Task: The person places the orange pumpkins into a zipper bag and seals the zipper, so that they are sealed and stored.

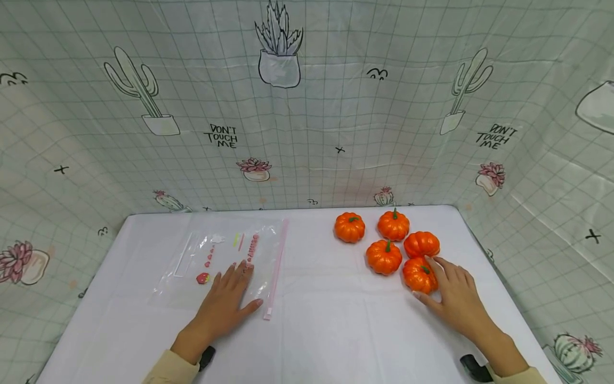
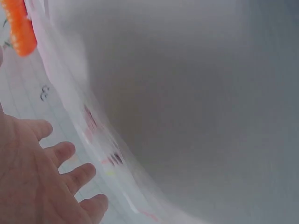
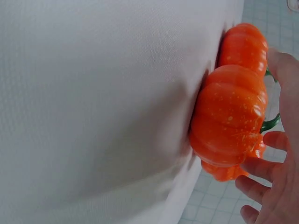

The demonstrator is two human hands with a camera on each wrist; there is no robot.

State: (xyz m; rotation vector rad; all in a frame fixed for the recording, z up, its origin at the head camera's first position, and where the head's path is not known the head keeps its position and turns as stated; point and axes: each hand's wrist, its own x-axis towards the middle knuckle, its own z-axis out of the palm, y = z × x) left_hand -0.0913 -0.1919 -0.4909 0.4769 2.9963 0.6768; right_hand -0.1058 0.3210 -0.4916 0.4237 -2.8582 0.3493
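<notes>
My left hand (image 1: 225,301) is spread, palm down, over the near right part of a clear plastic zip bag (image 1: 192,293) with a pink closure strip and small red prints. In the left wrist view its fingers (image 2: 77,177) are extended and hold nothing. On the right, my right hand (image 1: 455,298) is beside the nearest small orange pumpkin (image 1: 418,276), thumb at its near side and index finger at its far side. The right wrist view has that pumpkin (image 3: 229,116) close to the loosely extended fingers; firm contact is unclear.
More orange pumpkins stand behind: one (image 1: 422,244) directly behind the nearest, another (image 1: 384,257) to its left, others (image 1: 393,225) farther back. A white cloth covers the table (image 1: 326,330). A printed curtain (image 1: 307,122) rises along the back and sides.
</notes>
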